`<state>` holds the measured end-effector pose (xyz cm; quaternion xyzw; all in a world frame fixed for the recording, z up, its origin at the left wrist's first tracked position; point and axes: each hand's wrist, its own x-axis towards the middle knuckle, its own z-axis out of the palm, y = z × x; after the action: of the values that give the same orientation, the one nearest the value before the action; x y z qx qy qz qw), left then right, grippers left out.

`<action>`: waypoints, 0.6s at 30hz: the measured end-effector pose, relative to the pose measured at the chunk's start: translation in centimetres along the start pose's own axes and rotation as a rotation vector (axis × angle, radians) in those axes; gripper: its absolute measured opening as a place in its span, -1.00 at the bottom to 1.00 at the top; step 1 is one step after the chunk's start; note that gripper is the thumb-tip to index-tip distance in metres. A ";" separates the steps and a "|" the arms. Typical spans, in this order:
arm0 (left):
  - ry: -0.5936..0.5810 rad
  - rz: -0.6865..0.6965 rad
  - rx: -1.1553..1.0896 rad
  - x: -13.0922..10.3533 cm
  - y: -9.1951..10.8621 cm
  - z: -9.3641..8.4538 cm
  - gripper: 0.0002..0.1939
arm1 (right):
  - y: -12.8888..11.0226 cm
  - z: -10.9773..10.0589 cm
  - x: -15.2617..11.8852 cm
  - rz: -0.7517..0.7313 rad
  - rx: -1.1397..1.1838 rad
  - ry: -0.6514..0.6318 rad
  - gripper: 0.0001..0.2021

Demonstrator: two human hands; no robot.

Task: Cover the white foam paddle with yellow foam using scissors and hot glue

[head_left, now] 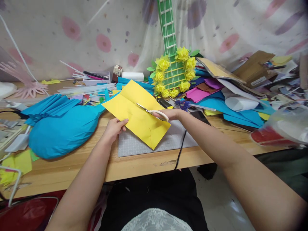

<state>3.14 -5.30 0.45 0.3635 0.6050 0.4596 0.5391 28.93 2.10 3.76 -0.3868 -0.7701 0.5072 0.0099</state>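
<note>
A yellow sheet of paper (pixel 134 112) is held up over the grey cutting mat (pixel 130 144). My left hand (pixel 115 127) pinches its lower left edge between thumb and fingers. White-handled scissors (pixel 160 115) are gripped in my right hand (pixel 168 115), with their blades lying across the middle of the sheet and pointing up and left. A pencil-like curved line shows near the sheet's lower corner. Part of my right hand's fingers is hidden behind the scissors and the paper.
On the left lies a blue paper-covered rounded shape (pixel 64 131). A green guitar-like craft (pixel 173 72) ringed with yellow paper flowers leans at the back. A glue gun (pixel 184 104), coloured papers (pixel 216 107) and a plastic cup (pixel 281 128) lie to the right. A black cable (pixel 181 149) hangs over the table's front edge.
</note>
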 end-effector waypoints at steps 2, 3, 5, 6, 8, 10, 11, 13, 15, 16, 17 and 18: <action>0.002 0.009 0.004 0.0 -0.1 -0.1 -0.76 | -0.2 0.1 0.4 0.027 0.073 -0.006 -0.44; 0.004 0.011 0.006 0.1 -0.1 -0.1 -0.76 | -0.2 0.2 0.6 0.037 0.099 -0.006 -0.44; 0.009 0.010 0.010 0.1 -0.1 -0.2 -0.76 | -0.2 0.2 0.8 0.054 0.125 0.000 -0.43; 0.011 0.008 0.011 0.1 0.0 -0.2 -0.76 | -0.2 0.3 0.9 0.063 0.132 0.004 -0.42; 0.014 0.003 0.012 0.1 0.0 -0.2 -0.76 | -0.1 0.3 1.0 0.085 0.141 0.012 -0.42; 0.015 0.001 0.010 0.1 0.1 -0.2 -0.76 | -0.1 0.2 1.0 0.106 0.145 0.020 -0.42; 0.014 0.003 0.008 0.1 0.1 -0.2 -0.75 | 0.0 0.2 1.0 0.114 0.146 0.023 -0.42; 0.012 0.007 0.005 0.0 0.1 -0.1 -0.74 | 0.1 0.1 1.0 0.130 0.142 0.029 -0.43; 0.011 0.010 0.002 0.1 0.0 -0.2 -0.74 | 0.1 0.0 1.1 0.136 0.133 0.049 -0.45; 0.011 0.010 0.001 0.1 0.0 -0.2 -0.73 | 0.1 0.0 1.1 0.133 0.129 0.059 -0.47; 0.011 0.010 0.000 0.1 -0.1 -0.2 -0.73 | 0.1 0.0 1.1 0.127 0.127 0.068 -0.47; 0.011 0.011 -0.003 0.1 -0.1 -0.2 -0.72 | 0.0 0.0 1.1 0.120 0.129 0.075 -0.48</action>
<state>2.96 -5.26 0.32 0.3635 0.6054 0.4653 0.5338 28.17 2.81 3.31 -0.4496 -0.7103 0.5405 0.0330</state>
